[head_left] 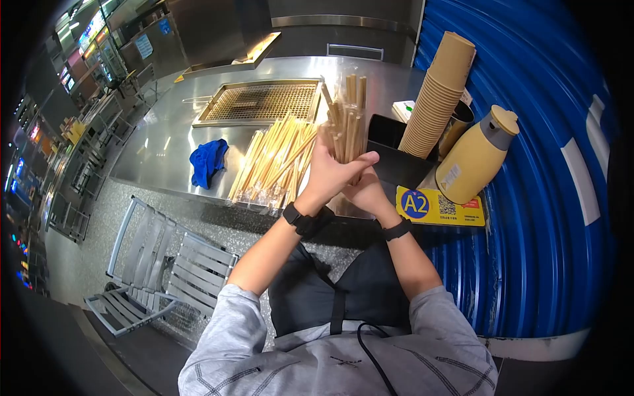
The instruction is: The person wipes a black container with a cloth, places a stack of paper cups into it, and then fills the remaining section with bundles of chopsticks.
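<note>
A bundle of wooden chopsticks [347, 119] in clear plastic wrappers stands roughly upright between my two hands. My left hand [332, 170] is closed around its left side, thumb laid across the front. Lower down and to the right, my right hand [365, 191] grips the bundle near its bottom end; some of its fingers are hidden behind the left hand. Left of the hands, a loose pile of wrapped chopsticks [277, 158] lies on the steel table [148, 155], pointing in slightly different directions. A crumpled blue cloth [208, 162] rests beside that pile.
A grill mesh [261, 102] is set into the table behind the pile. On the right stand a black holder [393, 155], a tall stack of paper cups [432, 99], a yellow jug [472, 162] and a yellow A2 sign [441, 206]. A blue corrugated shutter [528, 218] borders the right; folding chairs [158, 257] stand left.
</note>
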`<control>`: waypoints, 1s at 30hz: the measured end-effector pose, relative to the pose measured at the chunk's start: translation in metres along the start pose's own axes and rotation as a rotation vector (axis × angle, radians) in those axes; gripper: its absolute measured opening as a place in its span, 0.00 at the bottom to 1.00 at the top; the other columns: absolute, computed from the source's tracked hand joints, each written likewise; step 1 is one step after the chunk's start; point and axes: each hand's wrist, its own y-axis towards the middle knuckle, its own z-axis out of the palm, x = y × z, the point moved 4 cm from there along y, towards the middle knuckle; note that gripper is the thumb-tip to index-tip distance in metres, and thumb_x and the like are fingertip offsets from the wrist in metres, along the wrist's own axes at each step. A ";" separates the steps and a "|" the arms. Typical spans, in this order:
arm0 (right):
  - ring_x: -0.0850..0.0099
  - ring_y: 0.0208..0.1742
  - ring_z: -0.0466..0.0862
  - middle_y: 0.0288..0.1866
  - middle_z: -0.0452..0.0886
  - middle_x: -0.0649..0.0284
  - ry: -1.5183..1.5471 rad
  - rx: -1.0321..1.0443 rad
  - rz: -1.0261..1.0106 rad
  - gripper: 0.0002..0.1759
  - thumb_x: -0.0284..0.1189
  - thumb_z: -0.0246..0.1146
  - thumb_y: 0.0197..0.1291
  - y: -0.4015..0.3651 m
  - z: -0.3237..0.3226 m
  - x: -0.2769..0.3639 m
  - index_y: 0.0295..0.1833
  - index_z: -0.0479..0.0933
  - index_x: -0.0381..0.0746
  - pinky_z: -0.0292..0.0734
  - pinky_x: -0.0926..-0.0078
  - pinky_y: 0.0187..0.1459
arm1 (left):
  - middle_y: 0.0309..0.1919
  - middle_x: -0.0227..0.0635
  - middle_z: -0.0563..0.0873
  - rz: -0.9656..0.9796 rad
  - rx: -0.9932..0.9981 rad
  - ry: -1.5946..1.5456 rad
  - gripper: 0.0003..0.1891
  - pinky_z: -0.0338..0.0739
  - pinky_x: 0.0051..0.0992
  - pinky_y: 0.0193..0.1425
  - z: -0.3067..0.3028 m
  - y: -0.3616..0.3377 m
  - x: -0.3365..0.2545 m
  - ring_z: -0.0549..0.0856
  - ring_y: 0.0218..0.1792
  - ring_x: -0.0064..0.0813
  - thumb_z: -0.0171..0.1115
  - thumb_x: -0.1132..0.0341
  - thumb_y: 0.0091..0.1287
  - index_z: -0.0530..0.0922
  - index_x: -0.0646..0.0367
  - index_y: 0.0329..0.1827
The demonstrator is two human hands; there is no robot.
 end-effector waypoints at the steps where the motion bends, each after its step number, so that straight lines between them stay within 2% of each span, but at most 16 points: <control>1: 0.66 0.59 0.81 0.57 0.81 0.55 0.016 -0.023 -0.008 0.36 0.26 0.74 0.52 0.000 0.001 -0.001 0.66 0.67 0.33 0.77 0.69 0.59 | 0.50 0.40 0.84 0.088 -0.059 0.012 0.38 0.79 0.26 0.56 0.000 0.001 -0.002 0.84 0.49 0.26 0.81 0.67 0.52 0.67 0.66 0.62; 7: 0.66 0.62 0.80 0.61 0.79 0.54 0.049 -0.093 -0.266 0.46 0.28 0.77 0.50 -0.003 0.003 0.013 0.71 0.60 0.33 0.75 0.69 0.61 | 0.50 0.41 0.84 0.154 -0.105 -0.071 0.37 0.79 0.27 0.57 -0.001 0.006 0.003 0.84 0.49 0.26 0.81 0.67 0.51 0.68 0.66 0.61; 10: 0.66 0.61 0.81 0.60 0.80 0.55 0.109 -0.026 -0.143 0.42 0.28 0.76 0.52 -0.004 0.004 0.002 0.70 0.63 0.34 0.75 0.69 0.61 | 0.48 0.39 0.85 0.110 -0.069 -0.061 0.34 0.80 0.26 0.55 0.000 0.009 0.007 0.85 0.48 0.26 0.81 0.67 0.52 0.70 0.66 0.58; 13: 0.68 0.59 0.82 0.57 0.82 0.55 0.055 -0.010 -0.101 0.36 0.26 0.74 0.55 0.000 0.003 0.002 0.67 0.65 0.34 0.75 0.70 0.60 | 0.44 0.36 0.86 -0.009 0.004 -0.075 0.31 0.80 0.26 0.52 0.003 0.008 -0.001 0.86 0.45 0.25 0.80 0.67 0.52 0.73 0.65 0.56; 17: 0.69 0.58 0.83 0.55 0.83 0.56 0.058 -0.014 -0.148 0.29 0.27 0.71 0.58 0.002 0.006 0.010 0.63 0.69 0.33 0.76 0.70 0.59 | 0.39 0.33 0.86 0.003 -0.004 0.027 0.25 0.81 0.26 0.49 0.001 0.021 0.012 0.86 0.41 0.23 0.78 0.70 0.54 0.75 0.63 0.53; 22: 0.67 0.52 0.86 0.49 0.86 0.56 -0.097 -0.091 -0.234 0.28 0.32 0.73 0.57 0.011 -0.003 0.036 0.60 0.72 0.34 0.79 0.68 0.53 | 0.34 0.32 0.86 0.056 0.012 -0.011 0.17 0.81 0.24 0.43 0.005 0.032 -0.017 0.85 0.35 0.20 0.73 0.74 0.57 0.78 0.66 0.48; 25: 0.64 0.49 0.88 0.47 0.86 0.54 -0.161 -0.143 -0.264 0.28 0.35 0.73 0.57 0.023 -0.013 0.047 0.58 0.73 0.34 0.81 0.68 0.50 | 0.36 0.31 0.86 0.038 0.074 -0.072 0.18 0.81 0.24 0.47 0.013 0.041 -0.037 0.85 0.39 0.21 0.75 0.72 0.55 0.75 0.63 0.46; 29: 0.62 0.51 0.87 0.47 0.86 0.54 -0.082 -0.096 -0.233 0.29 0.36 0.74 0.56 0.027 -0.019 0.052 0.57 0.72 0.34 0.80 0.68 0.50 | 0.39 0.33 0.85 0.015 0.059 -0.054 0.23 0.81 0.25 0.48 0.014 0.048 -0.037 0.85 0.41 0.22 0.75 0.72 0.55 0.72 0.63 0.51; 30: 0.61 0.53 0.86 0.51 0.85 0.54 -0.047 -0.089 -0.165 0.34 0.34 0.77 0.51 0.026 -0.019 0.043 0.61 0.70 0.35 0.80 0.67 0.53 | 0.42 0.36 0.85 0.050 0.036 -0.030 0.31 0.81 0.26 0.49 0.013 0.047 -0.032 0.86 0.43 0.24 0.77 0.71 0.53 0.68 0.64 0.57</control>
